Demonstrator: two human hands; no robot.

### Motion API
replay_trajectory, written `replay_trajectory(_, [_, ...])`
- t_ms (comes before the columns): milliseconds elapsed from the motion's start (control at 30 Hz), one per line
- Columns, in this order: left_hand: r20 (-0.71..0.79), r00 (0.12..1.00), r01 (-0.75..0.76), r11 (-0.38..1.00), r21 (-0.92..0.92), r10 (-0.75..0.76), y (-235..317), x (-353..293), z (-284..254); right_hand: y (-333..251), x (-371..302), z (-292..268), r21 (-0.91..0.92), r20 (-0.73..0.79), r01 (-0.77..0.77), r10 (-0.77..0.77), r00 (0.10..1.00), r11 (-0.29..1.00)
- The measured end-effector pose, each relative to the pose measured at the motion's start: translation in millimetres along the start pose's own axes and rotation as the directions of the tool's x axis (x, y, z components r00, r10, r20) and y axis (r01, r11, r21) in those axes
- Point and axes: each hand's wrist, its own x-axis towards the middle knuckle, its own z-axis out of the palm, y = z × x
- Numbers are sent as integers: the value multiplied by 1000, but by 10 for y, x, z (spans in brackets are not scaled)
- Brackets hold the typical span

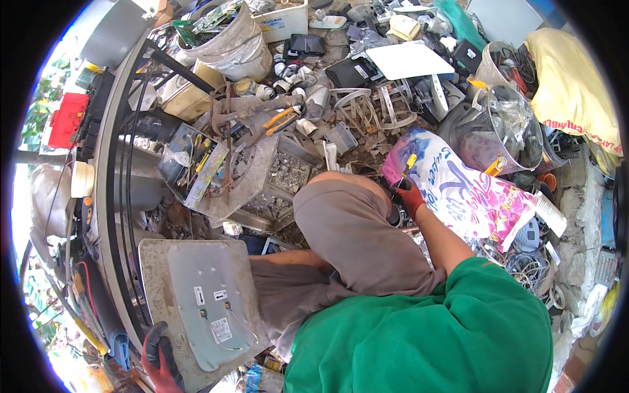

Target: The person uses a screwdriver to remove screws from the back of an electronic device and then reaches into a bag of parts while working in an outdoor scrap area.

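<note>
My left hand, in a red and dark glove, grips the lower left edge of a flat grey panel. The panel is tilted beside my leg. On its face is a smooth metal plate with labels, small connectors and a thin cable. My right hand, in a red glove, is reached out past my bent knee. Its fingers close at the dark lower part of a yellow-handled tool, possibly a screwdriver. The fingertips are partly hidden. A printed white and pink sack lies just beside that hand.
A grey frame with rubble stands before my knee, beside a bin of tools. Orange-handled cutters lie farther off. Buckets of scrap stand right, a metal rack left. Loose electronics cover the far ground.
</note>
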Motion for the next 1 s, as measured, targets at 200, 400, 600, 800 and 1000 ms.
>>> replay_trajectory(200, [-6,1000,27,1000,2,-27,-24,-74,13,-345,-118,365,85,25,-25,23,999,996])
replay_trajectory(400, [-2,1000,10,1000,-15,-10,24,-38,27,-315,-178,144,139,116,-115,99,988,984])
replay_trajectory(600, [-10,1000,15,999,-42,-15,-9,-85,34,-199,-364,130,315,134,-287,257,957,905])
replay_trajectory(800, [29,999,-31,999,-28,32,23,-30,29,18,-595,191,95,-97,-51,60,993,994])
replay_trajectory(1000, [-4,1000,-28,998,-54,27,-11,-46,26,16,-673,205,488,12,-149,165,986,860])
